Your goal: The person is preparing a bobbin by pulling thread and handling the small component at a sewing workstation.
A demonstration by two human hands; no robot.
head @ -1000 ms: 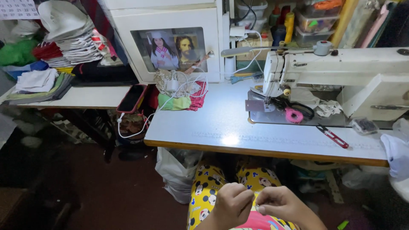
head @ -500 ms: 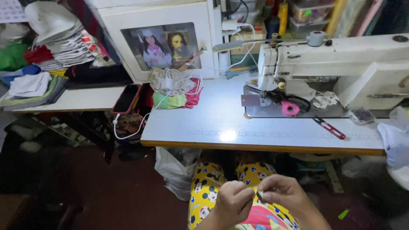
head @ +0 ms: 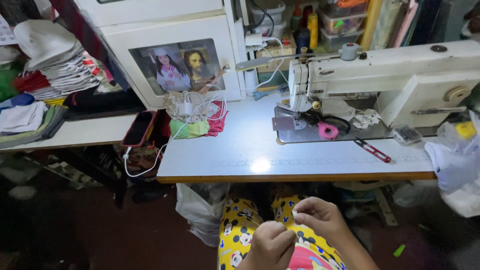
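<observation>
Compared with half a second ago, both hands sit a little higher at the bottom centre of the frame, and the view has tilted slightly. The left hand is curled, fingers together, pinching something too small to name. The right hand pinches a small white piece between thumb and forefinger, just beside the left. Both are over the yellow patterned lap, below the white table. A sewing machine stands at upper right, with red snips near it.
</observation>
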